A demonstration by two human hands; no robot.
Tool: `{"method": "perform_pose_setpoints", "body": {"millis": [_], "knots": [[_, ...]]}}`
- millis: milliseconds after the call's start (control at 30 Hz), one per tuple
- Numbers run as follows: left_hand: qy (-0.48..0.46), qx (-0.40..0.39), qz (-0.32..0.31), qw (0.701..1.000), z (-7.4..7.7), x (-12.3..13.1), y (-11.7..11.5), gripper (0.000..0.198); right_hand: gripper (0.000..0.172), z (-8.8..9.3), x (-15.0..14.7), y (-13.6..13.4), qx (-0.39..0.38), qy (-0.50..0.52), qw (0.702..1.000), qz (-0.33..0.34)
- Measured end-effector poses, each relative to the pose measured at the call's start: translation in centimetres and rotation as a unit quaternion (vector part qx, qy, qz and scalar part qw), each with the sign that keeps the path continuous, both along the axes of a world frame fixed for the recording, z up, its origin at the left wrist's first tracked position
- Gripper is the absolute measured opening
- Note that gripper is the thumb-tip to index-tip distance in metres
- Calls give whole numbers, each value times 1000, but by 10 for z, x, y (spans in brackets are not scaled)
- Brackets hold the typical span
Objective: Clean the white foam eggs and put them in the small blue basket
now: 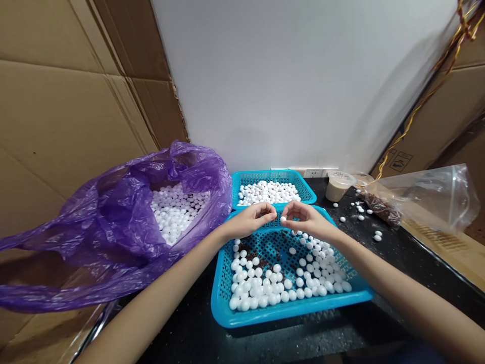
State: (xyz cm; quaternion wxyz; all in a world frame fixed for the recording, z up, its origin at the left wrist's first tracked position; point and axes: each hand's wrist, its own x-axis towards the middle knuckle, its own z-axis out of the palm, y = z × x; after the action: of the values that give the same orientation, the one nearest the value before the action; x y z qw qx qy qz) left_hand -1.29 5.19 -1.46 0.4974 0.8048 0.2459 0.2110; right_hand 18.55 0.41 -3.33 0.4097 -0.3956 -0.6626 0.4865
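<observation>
Both my hands hover over the near blue basket [223, 298], which holds several white foam balls [265, 288] and dark brown bits [261, 255]. My right hand [303, 217] pinches one small white ball [283, 219] between thumb and fingertips. My left hand [255, 218] is curled in a pinch just left of it, fingertips almost meeting the right hand's; what it holds is too small to make out. A second blue basket [242, 178] behind is filled with white balls.
A purple plastic bag [113, 222] of white balls lies at the left. A lidded cup [338, 184], a clear bag [428, 199] with brown bits and loose balls [359, 212] sit at the right on the black table [401, 263]. Cardboard flanks both sides.
</observation>
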Motion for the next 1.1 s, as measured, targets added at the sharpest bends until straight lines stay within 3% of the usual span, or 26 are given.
{"method": "perform_pose_setpoints", "body": {"millis": [200,800,1100], "knots": [[3,3,-8,1000,0,0,-1,22,23,-1,0,-1,-3,4,1000,12],[34,35,-23,999,-1,0,-3,23,29,-1,-2,-3,-59,-7,997,-47],[26,7,-18,999,-1,0,-4,23,32,1,-2,-4,-50,11,998,-37]]}}
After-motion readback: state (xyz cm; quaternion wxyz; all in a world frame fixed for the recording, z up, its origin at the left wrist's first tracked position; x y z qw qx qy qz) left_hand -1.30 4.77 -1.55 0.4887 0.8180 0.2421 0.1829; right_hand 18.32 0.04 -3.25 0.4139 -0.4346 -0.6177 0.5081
